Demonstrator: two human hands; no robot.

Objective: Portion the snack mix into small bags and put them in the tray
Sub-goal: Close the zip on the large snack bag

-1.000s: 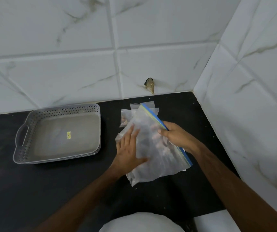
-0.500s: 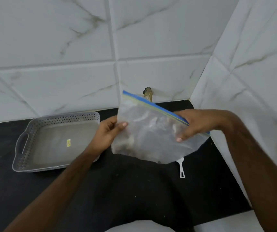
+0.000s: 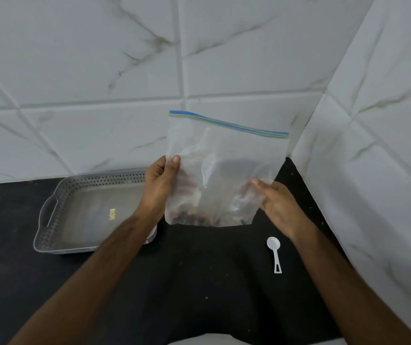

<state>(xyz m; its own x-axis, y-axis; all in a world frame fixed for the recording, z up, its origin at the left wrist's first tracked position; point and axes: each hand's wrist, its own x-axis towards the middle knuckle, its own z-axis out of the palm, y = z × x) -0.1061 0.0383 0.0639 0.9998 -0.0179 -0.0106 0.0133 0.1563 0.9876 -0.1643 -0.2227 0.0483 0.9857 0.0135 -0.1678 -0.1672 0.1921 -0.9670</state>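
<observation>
A large clear zip bag (image 3: 226,155) with a blue seal strip hangs upright above the black counter, snack mix settled at its bottom. My left hand (image 3: 158,190) grips its left edge, thumb in front. My right hand (image 3: 276,202) holds the lower right side, fingers behind the plastic. A grey perforated tray (image 3: 57,217) stands on the counter to the left, with only a small yellow sticker inside. The small bags are hidden behind the large bag.
A white plastic scoop (image 3: 274,252) lies on the counter (image 3: 199,282) below my right hand. White marble-tiled walls close the back and the right side, meeting in a corner behind the bag.
The bag went from lying on the counter to being lifted and turned upright, seal strip on top. My right hand moved from the seal down to the lower right side. The scoop came into view.
</observation>
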